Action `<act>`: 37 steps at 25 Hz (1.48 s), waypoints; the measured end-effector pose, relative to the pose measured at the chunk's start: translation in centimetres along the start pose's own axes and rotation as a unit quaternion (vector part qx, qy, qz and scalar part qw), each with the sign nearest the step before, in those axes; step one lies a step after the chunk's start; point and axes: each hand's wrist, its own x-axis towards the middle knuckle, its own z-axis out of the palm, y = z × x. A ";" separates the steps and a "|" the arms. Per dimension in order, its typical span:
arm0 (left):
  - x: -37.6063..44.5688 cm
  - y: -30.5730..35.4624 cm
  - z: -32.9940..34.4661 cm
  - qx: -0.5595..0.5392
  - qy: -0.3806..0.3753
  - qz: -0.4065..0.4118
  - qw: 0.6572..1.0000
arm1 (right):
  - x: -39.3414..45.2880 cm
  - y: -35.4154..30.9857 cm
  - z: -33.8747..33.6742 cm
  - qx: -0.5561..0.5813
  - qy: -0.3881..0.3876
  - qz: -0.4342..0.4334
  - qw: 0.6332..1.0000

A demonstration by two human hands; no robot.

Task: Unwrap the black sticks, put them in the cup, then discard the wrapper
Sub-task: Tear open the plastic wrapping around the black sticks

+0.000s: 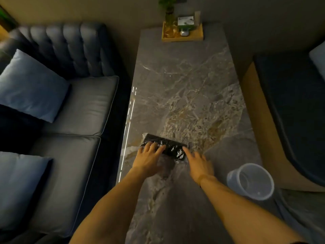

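Observation:
A bundle of black sticks (168,145) in a shiny clear wrapper lies crosswise on the grey marble table (190,81). My left hand (149,156) rests flat on the bundle's left half, fingers spread over the wrapper. My right hand (197,163) reaches to the bundle's right end, fingertips touching the crinkled wrapper there, fingers apart. A clear plastic cup (250,181) stands on the table to the right of my right wrist, with nothing visible inside.
A wooden tray (182,35) with a plant and small items sits at the table's far end. A blue-grey sofa (70,111) with cushions runs along the left. Dark seating (290,111) lies to the right.

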 end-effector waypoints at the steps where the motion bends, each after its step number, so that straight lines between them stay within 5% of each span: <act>1: 0.7 0.0 -0.1 0.010 0.004 0.006 1.000 | 0.5 -0.1 -0.3 -0.013 0.002 -0.001 1.000; 15: 6.4 -2.2 1.7 0.044 0.045 0.043 0.997 | 4.9 1.2 2.6 0.008 0.076 -0.032 0.997; 20: 4.9 -1.9 1.5 0.024 0.014 0.030 0.999 | 3.3 0.8 3.1 0.173 0.114 -0.049 0.977; 24: 2.3 -1.5 0.5 -0.090 -0.046 0.005 0.995 | 0.7 0.8 2.8 0.398 0.093 -0.027 0.912; 29: -3.2 0.1 0.5 -0.398 -0.086 -0.023 0.913 | -3.8 -1.0 1.7 0.648 0.110 0.033 0.753; 37: -11.5 3.7 1.4 -0.672 -0.129 -0.033 0.729 | -9.9 -4.5 2.4 0.746 0.085 0.051 0.658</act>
